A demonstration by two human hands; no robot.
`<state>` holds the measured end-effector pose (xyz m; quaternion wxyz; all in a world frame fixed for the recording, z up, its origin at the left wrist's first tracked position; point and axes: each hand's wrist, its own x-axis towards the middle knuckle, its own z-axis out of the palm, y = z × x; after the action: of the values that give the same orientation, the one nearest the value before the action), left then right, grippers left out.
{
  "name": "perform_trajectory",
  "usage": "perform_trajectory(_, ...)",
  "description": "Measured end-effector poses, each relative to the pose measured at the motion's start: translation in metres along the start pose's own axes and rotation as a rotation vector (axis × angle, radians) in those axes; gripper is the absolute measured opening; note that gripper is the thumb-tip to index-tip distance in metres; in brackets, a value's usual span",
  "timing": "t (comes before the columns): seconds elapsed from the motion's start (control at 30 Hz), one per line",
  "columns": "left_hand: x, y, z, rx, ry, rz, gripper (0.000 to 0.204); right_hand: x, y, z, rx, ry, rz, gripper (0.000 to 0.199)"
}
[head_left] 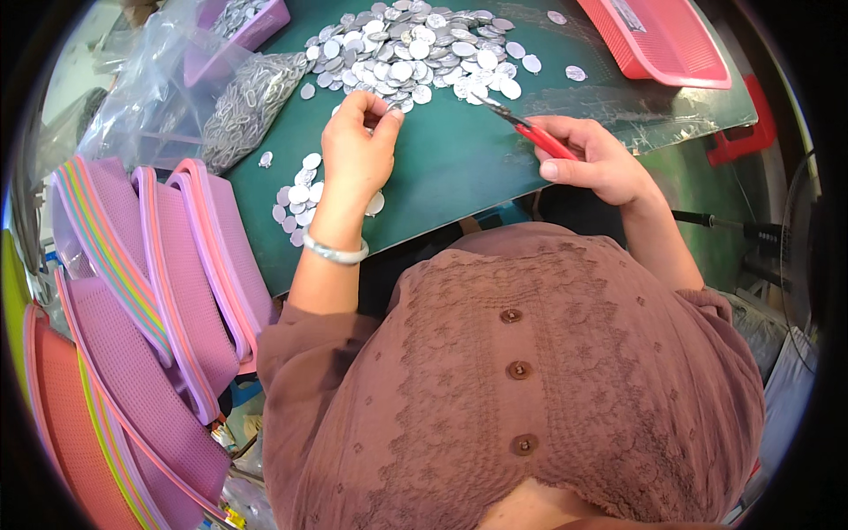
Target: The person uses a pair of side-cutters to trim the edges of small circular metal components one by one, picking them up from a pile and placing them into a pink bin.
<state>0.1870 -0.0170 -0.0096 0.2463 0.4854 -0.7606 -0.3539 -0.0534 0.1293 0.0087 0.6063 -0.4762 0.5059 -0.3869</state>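
A large heap of flat, round silver metal discs lies at the far middle of the green table. My left hand is at the heap's near edge, thumb and forefinger pinched together; what sits between their tips is too small to name. Red-handled pliers are in my right hand, fingers wrapped round the grips and the jaws pointing left toward the heap. A smaller group of discs lies to the left of my left wrist, partly hidden by it.
A clear plastic bag of small metal links lies at the left, next to a purple basket. The pink basket stands at the far right. Stacked purple and pink baskets crowd the left side, below the edge of the green table.
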Motion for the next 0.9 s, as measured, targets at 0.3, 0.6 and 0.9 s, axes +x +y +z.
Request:
perform_trajectory(0.3,-0.028,0.037,0.004,-0.955,-0.368,-0.238,0.011,0.000,-0.010,0.010,-0.254,-0.011,-0.089,0.058)
perform_trajectory(0.6,-0.032,0.042,0.006,-0.937,-0.398,-0.243,0.010,-0.005,-0.013,0.012,-0.250,-0.031,-0.097,0.053)
perform_trajectory(0.9,-0.036,0.044,0.004,-0.898,-0.378,-0.236,0.019,-0.005,-0.012,0.014,-0.293,-0.034,-0.110,0.051)
